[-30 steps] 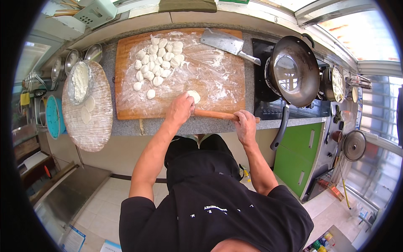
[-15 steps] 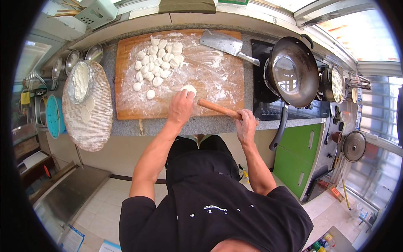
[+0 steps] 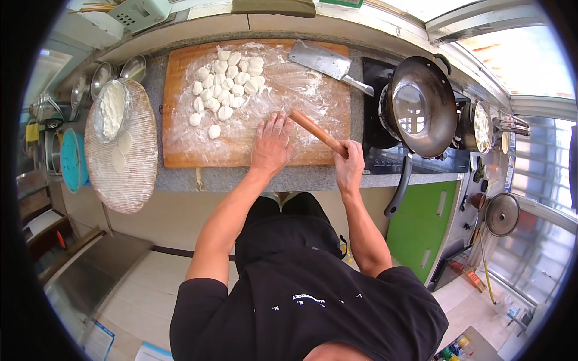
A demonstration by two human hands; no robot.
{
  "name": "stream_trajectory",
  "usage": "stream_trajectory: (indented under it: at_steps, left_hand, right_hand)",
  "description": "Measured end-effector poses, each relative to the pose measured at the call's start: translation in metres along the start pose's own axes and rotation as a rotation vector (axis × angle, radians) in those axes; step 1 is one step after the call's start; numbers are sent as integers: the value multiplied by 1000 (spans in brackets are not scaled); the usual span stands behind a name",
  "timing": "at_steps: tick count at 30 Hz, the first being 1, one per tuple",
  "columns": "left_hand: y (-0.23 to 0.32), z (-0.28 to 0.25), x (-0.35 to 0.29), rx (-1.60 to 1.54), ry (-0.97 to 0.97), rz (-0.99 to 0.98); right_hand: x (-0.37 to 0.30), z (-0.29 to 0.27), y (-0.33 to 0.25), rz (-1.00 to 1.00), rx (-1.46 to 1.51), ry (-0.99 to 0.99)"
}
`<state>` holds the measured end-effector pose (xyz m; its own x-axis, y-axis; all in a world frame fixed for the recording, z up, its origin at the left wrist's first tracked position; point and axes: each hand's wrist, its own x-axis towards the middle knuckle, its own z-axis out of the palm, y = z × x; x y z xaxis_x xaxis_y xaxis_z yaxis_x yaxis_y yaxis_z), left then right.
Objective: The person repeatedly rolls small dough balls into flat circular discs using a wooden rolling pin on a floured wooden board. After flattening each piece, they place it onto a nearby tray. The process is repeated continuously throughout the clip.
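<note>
Fingers on the left hand (image 3: 272, 144) were straight and a little spread, lying flat on the board (image 3: 180, 153), palm down. They pinched nothing that showed. Fingers on the right hand (image 3: 349, 161) were curled tight around the near end of the rolling pin (image 3: 314, 128).

A moment before, a dough circle showed by the left hand, and the pin's far end sat closer to the body. Now that end had swung up and away, just beside the left fingertips but not touching them. The dough circle had gone out of sight. It could have been under the left hand, but I could not tell. My guess was that rolling had stopped for a bit while the hand pressed.

The dough lumps (image 3: 224, 114) sat in a bunch up and left of the left hand, with a lone lump (image 3: 214, 131) nearer. A wide floury stretch lay between the bunch and the board's right edge. The big knife (image 3: 321, 61) crossed the far right corner, well apart from the pin. The right hand was at the near right corner, with the wok handle (image 3: 400, 189) sticking out past the counter (image 3: 241, 175) to its right.
</note>
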<state>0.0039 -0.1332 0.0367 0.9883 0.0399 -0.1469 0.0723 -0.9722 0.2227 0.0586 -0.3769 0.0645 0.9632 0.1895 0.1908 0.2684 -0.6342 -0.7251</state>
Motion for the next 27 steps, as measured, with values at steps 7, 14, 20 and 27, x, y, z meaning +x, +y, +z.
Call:
stream_trajectory:
  at_steps: [7, 14, 20, 27]
  left_hand:
    - [-38, 16, -14, -614, 637, -273]
    - [-46, -1, -67, -281, 487, -284]
    - [-52, -1, -36, -114, 290, -282]
    - [-97, -33, 59, -60, 391, -306]
  right_hand:
    - [43, 16, -29, -133, -58, -71]
    - [30, 44, -36, -298, -267, -513]
    - [46, 73, -41, -474, -507, -499]
    - [131, 130, -52, -297, -521, -341]
